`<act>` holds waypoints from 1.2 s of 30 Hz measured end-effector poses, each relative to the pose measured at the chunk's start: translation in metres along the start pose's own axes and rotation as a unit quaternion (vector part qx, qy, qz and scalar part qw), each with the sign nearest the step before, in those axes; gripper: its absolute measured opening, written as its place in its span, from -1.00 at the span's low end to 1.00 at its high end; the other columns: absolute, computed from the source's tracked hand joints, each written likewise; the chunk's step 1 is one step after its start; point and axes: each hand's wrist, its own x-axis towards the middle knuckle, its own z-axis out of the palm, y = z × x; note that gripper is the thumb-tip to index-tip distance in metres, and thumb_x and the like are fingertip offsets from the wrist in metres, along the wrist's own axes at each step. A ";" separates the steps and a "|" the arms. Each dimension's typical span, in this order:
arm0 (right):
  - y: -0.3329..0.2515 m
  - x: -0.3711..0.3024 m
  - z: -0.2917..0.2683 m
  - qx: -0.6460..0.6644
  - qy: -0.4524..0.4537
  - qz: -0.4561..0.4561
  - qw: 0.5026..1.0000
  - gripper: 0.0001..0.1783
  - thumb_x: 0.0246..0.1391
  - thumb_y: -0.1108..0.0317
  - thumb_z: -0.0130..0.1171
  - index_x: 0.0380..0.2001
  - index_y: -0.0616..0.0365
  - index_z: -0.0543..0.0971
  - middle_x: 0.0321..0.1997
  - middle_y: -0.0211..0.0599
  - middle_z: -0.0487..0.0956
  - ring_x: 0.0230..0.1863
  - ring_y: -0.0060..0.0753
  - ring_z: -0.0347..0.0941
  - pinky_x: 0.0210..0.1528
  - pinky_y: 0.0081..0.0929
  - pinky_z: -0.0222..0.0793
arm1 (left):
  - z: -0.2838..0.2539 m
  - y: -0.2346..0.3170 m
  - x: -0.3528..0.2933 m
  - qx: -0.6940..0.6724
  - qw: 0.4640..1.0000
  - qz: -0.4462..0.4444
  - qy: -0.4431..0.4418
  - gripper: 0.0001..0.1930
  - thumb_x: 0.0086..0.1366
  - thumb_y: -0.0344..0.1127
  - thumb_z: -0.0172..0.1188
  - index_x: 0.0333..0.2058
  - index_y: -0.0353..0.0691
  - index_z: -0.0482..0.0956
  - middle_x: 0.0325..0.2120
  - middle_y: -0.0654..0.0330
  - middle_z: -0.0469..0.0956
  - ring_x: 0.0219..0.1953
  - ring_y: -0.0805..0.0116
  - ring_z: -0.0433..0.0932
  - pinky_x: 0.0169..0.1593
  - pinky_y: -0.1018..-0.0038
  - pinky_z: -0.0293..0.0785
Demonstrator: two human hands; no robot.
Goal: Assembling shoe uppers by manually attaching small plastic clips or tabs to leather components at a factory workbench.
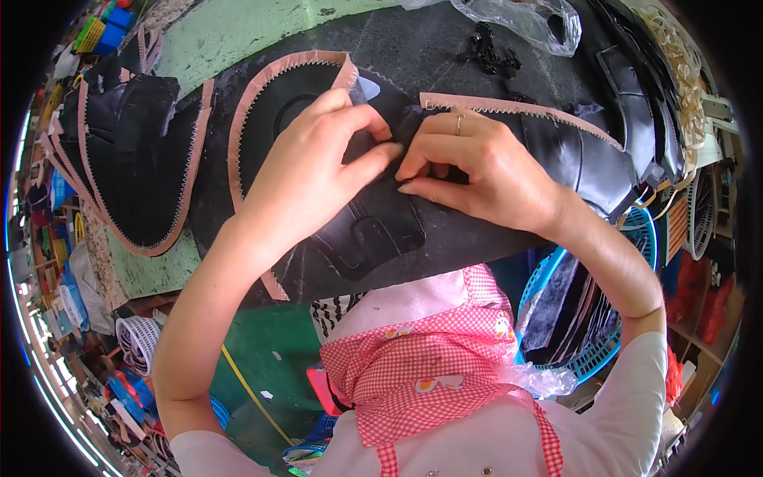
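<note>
My left hand [326, 151] is closed, with thumb and forefinger pinched on a black shoe upper [373, 238] edged in pinkish zigzag-stitched tape. That upper lies partly under my hand and wrist. Close by on the right, my right hand [481, 155] is closed too, its fingertips drawn together against the dark material; whatever they hold is too dark and covered to tell. A ring circles one finger. Beyond and right of this hand lies another black upper piece [584, 155] with the same edging [517, 106].
More taped black uppers [143, 159] are stacked at the left. Small black parts [489, 49] and a clear plastic bag [524, 20] lie at the back. Dark pieces pile at the far right. Below the dark work surface [477, 232], a blue basket [592, 358] holds dark pieces.
</note>
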 end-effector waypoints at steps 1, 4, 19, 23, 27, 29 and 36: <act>0.000 0.000 -0.002 0.002 -0.016 0.008 1.000 -0.80 0.02 0.36 0.40 -0.31 0.10 0.59 -0.34 -0.29 0.57 -0.27 -0.13 0.57 -0.14 -0.22 0.47 | -0.002 0.002 0.000 0.019 1.000 -0.008 -0.007 -0.80 0.20 -0.35 0.39 -0.25 -0.29 0.62 -0.35 0.13 0.40 -0.31 0.24 0.48 -0.19 0.36 0.42; 0.001 0.005 -0.005 -0.019 -0.044 0.003 0.999 -0.78 0.01 0.36 0.40 -0.28 0.13 0.59 -0.34 -0.26 0.57 -0.25 -0.11 0.58 -0.13 -0.17 0.50 | 0.000 0.004 0.005 0.007 0.999 -0.030 -0.011 -0.80 0.15 -0.36 0.42 -0.29 -0.29 0.63 -0.39 0.18 0.38 -0.36 0.33 0.44 -0.25 0.42 0.37; -0.036 -0.057 -0.034 -0.213 0.061 0.142 0.965 -0.41 -0.15 0.24 0.56 -0.04 0.14 0.54 0.03 -0.17 0.52 0.12 0.01 0.43 0.21 -0.13 0.33 | -0.002 -0.013 0.000 -0.023 0.999 -0.035 0.020 -0.81 0.15 -0.41 0.50 -0.43 -0.30 0.61 -0.44 0.32 0.27 -0.41 0.51 0.30 -0.28 0.51 0.24; -0.035 -0.067 -0.030 -0.210 0.048 0.205 0.955 -0.31 -0.15 0.15 0.59 0.02 0.17 0.53 0.04 -0.18 0.53 0.11 -0.04 0.44 0.23 -0.14 0.33 | -0.002 -0.010 0.001 -0.034 0.998 -0.044 0.017 -0.81 0.13 -0.41 0.52 -0.43 -0.28 0.63 -0.45 0.36 0.26 -0.43 0.55 0.26 -0.33 0.53 0.21; -0.036 -0.065 -0.030 -0.161 0.036 0.247 0.955 -0.33 -0.11 0.17 0.58 0.03 0.18 0.51 -0.02 -0.16 0.56 0.09 -0.05 0.47 0.20 -0.16 0.37 | -0.003 -0.009 0.001 -0.005 0.998 -0.051 0.018 -0.78 0.14 -0.25 0.50 -0.41 -0.20 0.64 -0.45 0.26 0.40 -0.40 0.37 0.49 -0.29 0.39 0.41; -0.037 -0.065 -0.028 -0.155 0.043 0.251 0.955 -0.33 -0.10 0.17 0.57 0.04 0.19 0.50 -0.04 -0.15 0.57 0.08 -0.05 0.48 0.19 -0.17 0.40 | -0.003 -0.010 0.001 -0.007 0.999 -0.046 0.023 -0.78 0.14 -0.25 0.50 -0.41 -0.20 0.64 -0.46 0.26 0.40 -0.40 0.38 0.48 -0.29 0.40 0.41; -0.061 -0.075 0.001 -0.081 0.050 0.216 0.972 -0.44 0.11 0.20 0.43 0.06 0.21 0.42 -0.10 -0.03 0.58 -0.13 0.11 0.63 -0.15 -0.15 0.61 | -0.018 0.000 -0.031 0.008 0.999 -0.032 -0.027 -0.81 0.14 -0.37 0.50 -0.43 -0.25 0.62 -0.46 0.33 0.30 -0.44 0.47 0.37 -0.33 0.46 0.31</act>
